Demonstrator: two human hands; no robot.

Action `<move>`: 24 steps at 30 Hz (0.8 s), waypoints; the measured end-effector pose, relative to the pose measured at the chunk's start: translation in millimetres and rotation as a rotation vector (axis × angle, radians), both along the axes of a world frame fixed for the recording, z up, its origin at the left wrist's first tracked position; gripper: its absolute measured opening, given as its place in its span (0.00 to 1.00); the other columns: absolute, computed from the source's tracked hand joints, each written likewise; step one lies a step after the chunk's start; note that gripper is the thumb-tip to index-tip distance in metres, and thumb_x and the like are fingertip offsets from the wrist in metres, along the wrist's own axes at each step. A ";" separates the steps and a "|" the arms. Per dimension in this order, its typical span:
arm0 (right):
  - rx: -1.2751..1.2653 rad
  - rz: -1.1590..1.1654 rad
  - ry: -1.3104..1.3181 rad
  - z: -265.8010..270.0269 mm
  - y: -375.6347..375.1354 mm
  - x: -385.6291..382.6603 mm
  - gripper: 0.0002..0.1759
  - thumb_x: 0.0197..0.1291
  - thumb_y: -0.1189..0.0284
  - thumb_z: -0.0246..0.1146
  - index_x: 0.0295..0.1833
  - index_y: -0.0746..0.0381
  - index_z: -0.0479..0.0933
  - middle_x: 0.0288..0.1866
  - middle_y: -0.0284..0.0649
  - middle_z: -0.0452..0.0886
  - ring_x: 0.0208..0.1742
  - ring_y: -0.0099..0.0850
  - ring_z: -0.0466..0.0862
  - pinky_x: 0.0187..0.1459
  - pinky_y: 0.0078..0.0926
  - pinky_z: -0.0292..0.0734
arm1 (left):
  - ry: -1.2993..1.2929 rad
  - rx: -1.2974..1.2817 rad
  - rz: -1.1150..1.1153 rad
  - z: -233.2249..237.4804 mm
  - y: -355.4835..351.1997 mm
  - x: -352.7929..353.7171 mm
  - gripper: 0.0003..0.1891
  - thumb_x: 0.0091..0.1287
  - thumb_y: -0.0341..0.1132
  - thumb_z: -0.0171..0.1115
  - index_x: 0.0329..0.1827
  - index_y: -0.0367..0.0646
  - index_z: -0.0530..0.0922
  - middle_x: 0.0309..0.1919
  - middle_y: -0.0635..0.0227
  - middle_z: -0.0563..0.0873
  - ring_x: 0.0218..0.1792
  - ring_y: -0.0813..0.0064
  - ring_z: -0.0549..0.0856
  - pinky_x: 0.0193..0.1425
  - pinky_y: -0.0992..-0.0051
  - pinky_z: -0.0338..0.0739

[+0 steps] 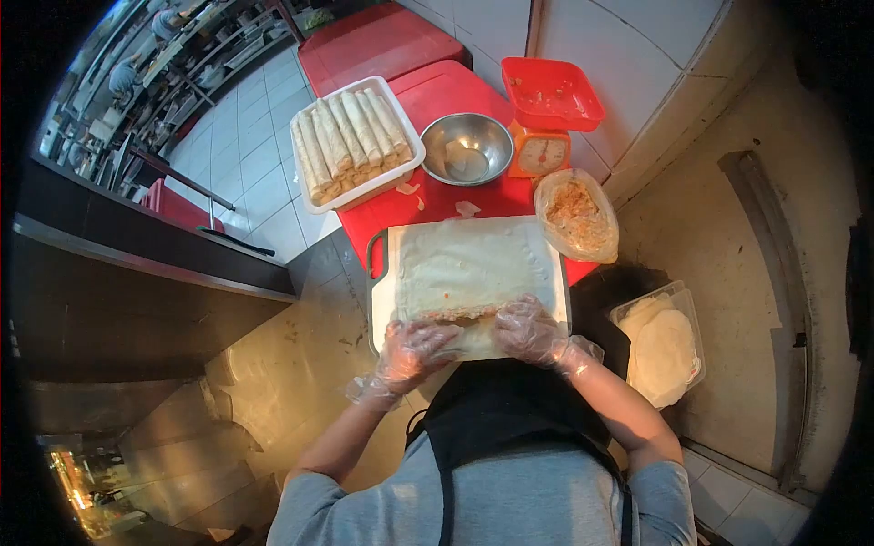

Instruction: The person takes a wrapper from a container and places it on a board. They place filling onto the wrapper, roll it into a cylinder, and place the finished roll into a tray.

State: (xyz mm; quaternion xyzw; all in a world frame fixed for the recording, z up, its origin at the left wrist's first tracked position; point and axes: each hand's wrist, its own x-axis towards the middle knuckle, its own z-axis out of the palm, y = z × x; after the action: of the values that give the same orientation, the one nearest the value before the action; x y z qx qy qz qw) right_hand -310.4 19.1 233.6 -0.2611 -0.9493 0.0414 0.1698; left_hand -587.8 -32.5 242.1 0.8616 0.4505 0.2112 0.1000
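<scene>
A pale, thin wrapper sheet (pixel 473 259) lies spread over a white cutting board (pixel 393 300) with a dark rim. Across its near part runs a line of orange-brown filling (pixel 464 312). My left hand (pixel 417 351), in a clear plastic glove, has its fingers curled on the near edge of the sheet at the left. At the right, my gloved right hand (pixel 526 331) is bent over the same near edge, beside the end of the filling. Both sets of fingertips are partly hidden by the gloves and the sheet.
Rolled wrappers fill a white tub (pixel 414 146) on the red table (pixel 369 223). Beyond the board stand a steel bowl (pixel 467 148), an orange scale (pixel 539 155) with a red tray, and a bag of filling (pixel 575 218). Low at right, a plastic container (pixel 694 328) holds round wrappers.
</scene>
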 end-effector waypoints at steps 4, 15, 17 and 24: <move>0.015 -0.017 0.040 4.3 -0.4 -3.6 0.06 0.48 0.66 0.63 0.33 0.54 0.79 0.33 0.33 0.77 0.41 0.34 0.81 0.45 0.39 0.73 | -0.003 -0.012 0.055 -2.9 -3.5 12.5 0.28 0.52 0.45 0.77 0.59 0.60 0.82 0.44 0.80 0.89 0.50 0.70 0.84 0.52 0.58 0.67; 0.063 -0.039 0.016 -7.9 -9.1 -13.7 0.08 0.50 0.63 0.62 0.34 0.55 0.79 0.34 0.37 0.76 0.40 0.38 0.80 0.43 0.44 0.71 | -0.019 0.082 0.030 4.8 7.8 15.8 0.28 0.53 0.40 0.74 0.60 0.54 0.80 0.41 0.77 0.88 0.48 0.66 0.84 0.47 0.60 0.71; 0.083 -0.035 0.041 -13.2 -5.9 -14.7 0.08 0.50 0.64 0.62 0.34 0.54 0.79 0.34 0.37 0.76 0.40 0.37 0.80 0.43 0.44 0.71 | -0.056 0.047 0.007 7.8 3.9 15.3 0.27 0.55 0.40 0.74 0.60 0.53 0.80 0.40 0.76 0.88 0.49 0.66 0.84 0.47 0.60 0.71; 0.058 -0.094 0.082 -2.2 -8.9 -18.7 0.06 0.50 0.65 0.62 0.33 0.54 0.78 0.34 0.37 0.76 0.41 0.37 0.80 0.43 0.45 0.71 | 0.012 0.091 0.040 -10.5 5.5 22.6 0.26 0.57 0.41 0.73 0.61 0.54 0.80 0.41 0.75 0.89 0.48 0.67 0.84 0.45 0.59 0.71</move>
State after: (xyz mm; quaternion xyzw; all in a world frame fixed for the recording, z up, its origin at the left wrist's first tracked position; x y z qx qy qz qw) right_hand -329.1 10.1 231.5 -0.2983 -0.9291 0.0166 0.2178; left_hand -565.1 -27.0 231.6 0.8573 0.4584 0.2284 0.0538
